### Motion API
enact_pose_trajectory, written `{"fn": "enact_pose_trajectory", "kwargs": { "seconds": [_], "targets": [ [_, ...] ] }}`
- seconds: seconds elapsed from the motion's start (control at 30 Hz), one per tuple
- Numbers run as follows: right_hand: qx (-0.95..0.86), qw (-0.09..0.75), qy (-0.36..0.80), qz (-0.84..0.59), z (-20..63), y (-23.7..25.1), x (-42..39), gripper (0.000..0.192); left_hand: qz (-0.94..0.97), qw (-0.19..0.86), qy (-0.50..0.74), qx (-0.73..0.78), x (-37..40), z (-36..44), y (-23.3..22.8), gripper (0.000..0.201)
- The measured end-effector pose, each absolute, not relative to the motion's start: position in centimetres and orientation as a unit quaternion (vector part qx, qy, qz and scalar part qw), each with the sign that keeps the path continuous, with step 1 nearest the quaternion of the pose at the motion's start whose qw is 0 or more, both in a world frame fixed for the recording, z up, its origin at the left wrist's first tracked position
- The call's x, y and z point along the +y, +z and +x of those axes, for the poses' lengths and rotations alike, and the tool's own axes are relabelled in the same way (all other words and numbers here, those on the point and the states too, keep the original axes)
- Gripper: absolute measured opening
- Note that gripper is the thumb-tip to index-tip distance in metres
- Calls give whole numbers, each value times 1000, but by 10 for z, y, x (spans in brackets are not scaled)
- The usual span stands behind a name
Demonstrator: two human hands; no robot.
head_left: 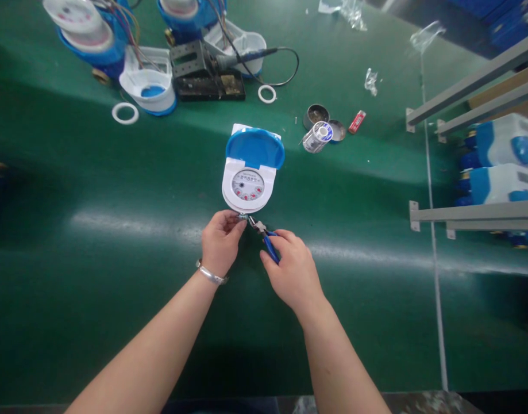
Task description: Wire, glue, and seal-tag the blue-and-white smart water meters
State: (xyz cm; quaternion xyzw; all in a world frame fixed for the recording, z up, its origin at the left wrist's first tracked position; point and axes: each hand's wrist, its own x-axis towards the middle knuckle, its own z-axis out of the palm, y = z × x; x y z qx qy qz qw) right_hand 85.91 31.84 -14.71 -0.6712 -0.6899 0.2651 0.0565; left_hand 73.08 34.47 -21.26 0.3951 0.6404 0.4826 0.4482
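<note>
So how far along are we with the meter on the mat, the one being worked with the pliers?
Looks done: the water meter sits assembled on the green mat, blue lid flipped open, dial showing. In hand: the left hand pinches a small metal piece at the meter's near edge while the right hand works blue-handled pliers on it. Left: the lid is open; opened units with loose wires wait at the back.

a glossy green workbench [95,241] catches bands of light, with grey metal racking [474,213] at its side.
</note>
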Motion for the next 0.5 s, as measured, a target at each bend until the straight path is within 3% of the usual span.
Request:
{"fn": "enact_pose_trajectory", "kwargs": {
  "seconds": [0.13,0.5],
  "targets": [
    [-718,-13,210,-663,852,-138,329,21,389,458,490,632,343,729,-213,15],
    [-756,-106,154,-627,850,-124,340,19,662,211,305,651,353,711,-205,7]
  ]
}}
